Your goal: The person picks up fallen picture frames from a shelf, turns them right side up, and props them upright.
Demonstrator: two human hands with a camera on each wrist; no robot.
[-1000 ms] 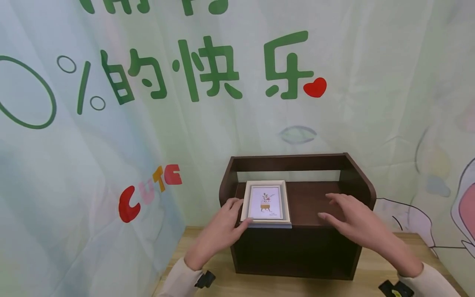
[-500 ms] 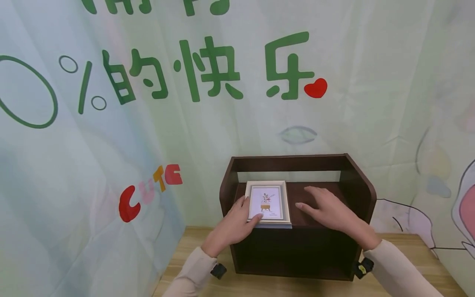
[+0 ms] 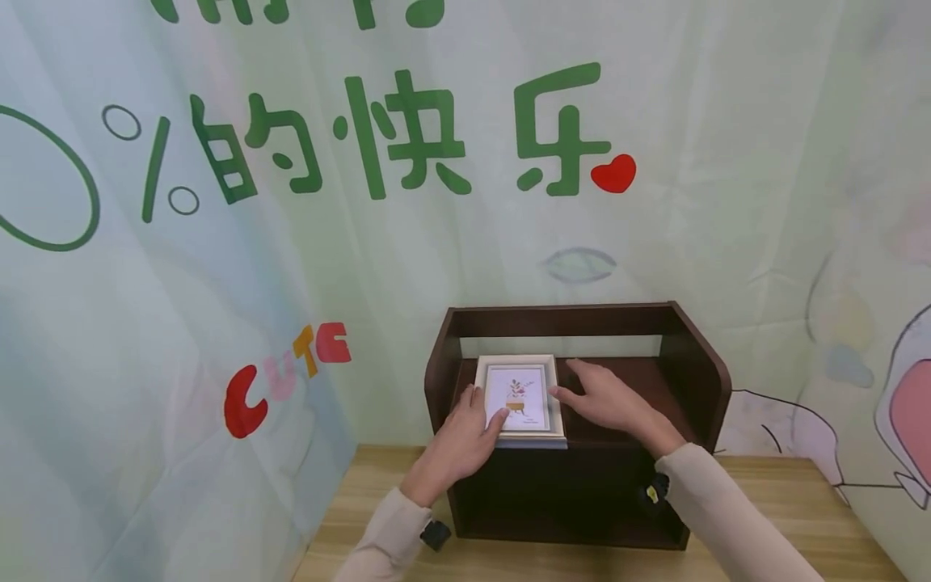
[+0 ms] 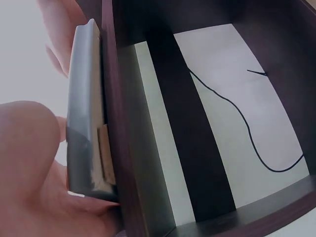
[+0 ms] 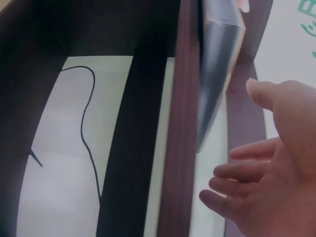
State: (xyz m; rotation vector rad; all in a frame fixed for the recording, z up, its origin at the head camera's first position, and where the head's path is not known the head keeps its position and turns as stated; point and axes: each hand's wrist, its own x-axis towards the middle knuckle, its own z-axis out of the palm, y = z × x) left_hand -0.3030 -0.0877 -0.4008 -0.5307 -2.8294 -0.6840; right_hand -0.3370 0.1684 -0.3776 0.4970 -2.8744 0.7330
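A cream picture frame (image 3: pixel 553 420) with a plant-in-a-pot print lies face up on the left part of a dark brown shelf unit's top (image 3: pixel 618 372). My left hand (image 3: pixel 458 436) grips its left side, thumb over the face and fingers along the outer edge. From the left wrist, the frame's grey edge (image 4: pixel 81 113) shows beside the hand (image 4: pixel 29 158). My right hand (image 3: pixel 607 396) hovers just right of the frame, fingers extended. The right wrist view shows a gap between this hand (image 5: pixel 276 163) and the frame's edge (image 5: pixel 219 64).
The shelf unit has raised side panels (image 3: pixel 701 364) and a back rail (image 3: pixel 560 321); its front compartment (image 3: pixel 553 493) is open. It stands on a wood-grain table (image 3: pixel 385 469). A printed cloth backdrop (image 3: pixel 407 259) hangs behind and to the left.
My right hand has moved left across the shelf top toward the frame's right side. My left hand has slid slightly inward, its thumb now further over the frame's face.
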